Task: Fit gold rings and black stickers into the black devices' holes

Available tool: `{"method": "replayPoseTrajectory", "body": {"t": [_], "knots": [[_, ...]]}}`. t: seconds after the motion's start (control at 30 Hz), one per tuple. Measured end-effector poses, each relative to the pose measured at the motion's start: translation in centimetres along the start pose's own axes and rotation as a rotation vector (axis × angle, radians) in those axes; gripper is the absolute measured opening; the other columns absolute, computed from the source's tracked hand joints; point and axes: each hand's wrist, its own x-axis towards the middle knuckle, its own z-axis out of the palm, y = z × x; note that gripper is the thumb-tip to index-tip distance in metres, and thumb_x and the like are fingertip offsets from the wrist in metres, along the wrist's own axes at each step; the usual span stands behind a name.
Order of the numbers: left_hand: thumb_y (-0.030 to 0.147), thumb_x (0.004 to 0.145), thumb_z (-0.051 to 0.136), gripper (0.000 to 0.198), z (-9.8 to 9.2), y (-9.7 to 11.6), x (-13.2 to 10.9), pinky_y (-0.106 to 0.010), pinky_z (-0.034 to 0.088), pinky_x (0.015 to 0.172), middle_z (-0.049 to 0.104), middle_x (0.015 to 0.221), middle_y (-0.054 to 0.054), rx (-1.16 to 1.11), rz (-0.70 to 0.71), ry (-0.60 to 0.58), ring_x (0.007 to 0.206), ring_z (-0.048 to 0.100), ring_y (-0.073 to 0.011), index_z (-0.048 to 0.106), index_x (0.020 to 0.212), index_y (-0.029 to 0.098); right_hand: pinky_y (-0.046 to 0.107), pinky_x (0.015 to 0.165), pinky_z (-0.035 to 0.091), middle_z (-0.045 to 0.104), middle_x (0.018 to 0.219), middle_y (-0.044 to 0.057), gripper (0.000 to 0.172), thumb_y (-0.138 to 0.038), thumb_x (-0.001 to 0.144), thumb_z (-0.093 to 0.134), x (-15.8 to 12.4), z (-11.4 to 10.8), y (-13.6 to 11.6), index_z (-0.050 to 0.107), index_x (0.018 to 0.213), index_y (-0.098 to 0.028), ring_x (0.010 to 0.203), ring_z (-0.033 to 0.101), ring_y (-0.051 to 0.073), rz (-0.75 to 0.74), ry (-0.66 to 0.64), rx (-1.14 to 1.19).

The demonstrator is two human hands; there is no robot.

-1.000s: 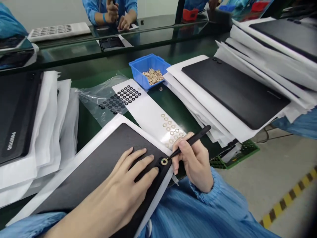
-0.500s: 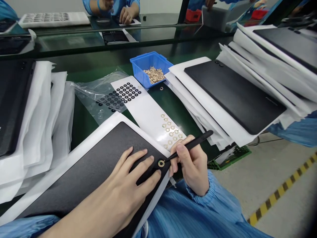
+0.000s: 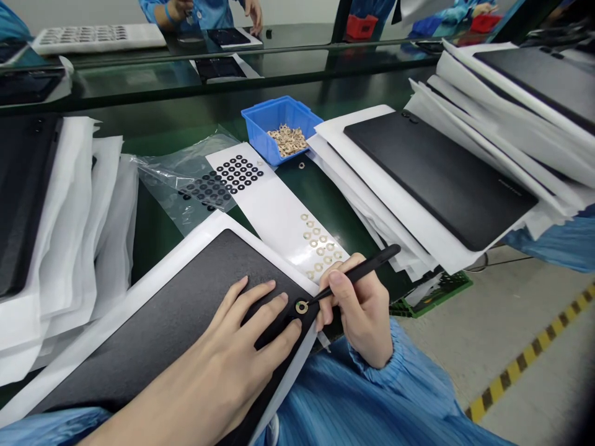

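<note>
My left hand (image 3: pixel 218 365) lies flat with spread fingers on a black rectangular panel (image 3: pixel 162 310), which rests on white sheet backing across my lap and the bench edge. My right hand (image 3: pixel 357 310) pinches black tweezers (image 3: pixel 362 272). Their tips meet a small brass ring (image 3: pixel 302 306) seated in a black round washer at the panel's corner, just beyond my left fingertips. The tweezer points are hidden by the ring's edge. A white backing strip (image 3: pixel 279 210) carries loose brass rings (image 3: pixel 316 244) close to my right hand, and black washers (image 3: pixel 237 173) farther away.
A blue bin (image 3: pixel 274 127) of brass rings stands on the green bench mat (image 3: pixel 325 192). Stacked black panels in white sheets (image 3: pixel 441 173) fill the right, with more (image 3: pixel 60 204) on the left. A glass shelf (image 3: pixel 232 62) crosses the back, with a co-worker's hands (image 3: pixel 209 12) beyond.
My view has shifted slightly, tilting the scene. Both hands stay in place, with the tweezers still at the brass ring. The co-worker's hands beyond the shelf have moved.
</note>
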Motion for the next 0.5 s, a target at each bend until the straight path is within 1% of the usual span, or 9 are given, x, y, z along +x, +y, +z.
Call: {"method": "replayPoseTrajectory", "body": {"t": [0.1, 0.2, 0.27, 0.37, 0.43, 0.5], "knots": [[0.011, 0.089, 0.04, 0.043, 0.2, -0.1, -0.1, -0.053, 0.033, 0.11, 0.057, 0.126, -0.006, -0.002, 0.018, 0.012, 0.128, 0.039, -0.0275, 0.053, 0.129, 0.023, 0.025, 0.033, 0.047, 0.048, 0.045, -0.009, 0.017, -0.033, 0.092, 0.053, 0.0, 0.0, -0.1, 0.045, 0.079, -0.024, 0.032, 0.051, 0.012, -0.018, -0.002, -0.01], [0.012, 0.09, 0.04, 0.042, 0.1, -0.2, 0.0, -0.051, 0.033, 0.11, 0.058, 0.125, -0.004, 0.006, 0.011, 0.014, 0.127, 0.04, -0.0262, 0.053, 0.128, 0.024, 0.025, 0.035, 0.048, 0.05, 0.049, -0.008, 0.014, -0.029, 0.092, 0.052, -0.1, -0.1, -0.1, 0.046, 0.081, -0.024, 0.034, 0.052, 0.012, -0.051, -0.017, -0.037], [0.014, 0.09, 0.04, 0.042, -0.1, -0.2, 0.2, -0.049, 0.036, 0.107, 0.06, 0.123, -0.003, 0.026, 0.015, 0.013, 0.123, 0.044, -0.0257, 0.053, 0.129, 0.022, 0.026, 0.037, 0.049, 0.052, 0.057, -0.006, 0.011, -0.024, 0.092, 0.051, -0.3, -0.3, -0.1, 0.047, 0.082, -0.023, 0.037, 0.054, 0.011, -0.113, -0.032, -0.086], [0.016, 0.09, 0.04, 0.041, -0.4, -0.3, 0.7, -0.045, 0.04, 0.103, 0.062, 0.121, -0.003, 0.077, 0.036, 0.008, 0.116, 0.05, -0.0256, 0.055, 0.128, 0.02, 0.025, 0.043, 0.05, 0.054, 0.07, -0.002, 0.008, -0.015, 0.09, 0.052, -0.6, -0.6, 0.1, 0.05, 0.087, -0.023, 0.046, 0.057, 0.01, -0.262, -0.06, -0.216], [0.017, 0.09, 0.039, 0.042, -0.3, -0.5, 1.0, -0.044, 0.04, 0.101, 0.062, 0.121, -0.003, 0.109, 0.045, -0.002, 0.113, 0.051, -0.0258, 0.055, 0.128, 0.021, 0.026, 0.046, 0.051, 0.054, 0.076, -0.001, 0.012, -0.012, 0.09, 0.051, -0.7, -0.6, 0.4, 0.05, 0.092, -0.023, 0.05, 0.058, 0.01, -0.354, -0.049, -0.256], [0.017, 0.09, 0.038, 0.043, 0.0, -0.5, 1.0, -0.045, 0.037, 0.1, 0.062, 0.121, -0.003, 0.127, 0.047, -0.009, 0.111, 0.051, -0.0262, 0.053, 0.13, 0.022, 0.026, 0.047, 0.051, 0.054, 0.082, 0.0, 0.014, -0.011, 0.091, 0.048, -0.8, -0.6, 0.7, 0.049, 0.097, -0.024, 0.051, 0.058, 0.009, -0.388, -0.011, -0.221]]}}
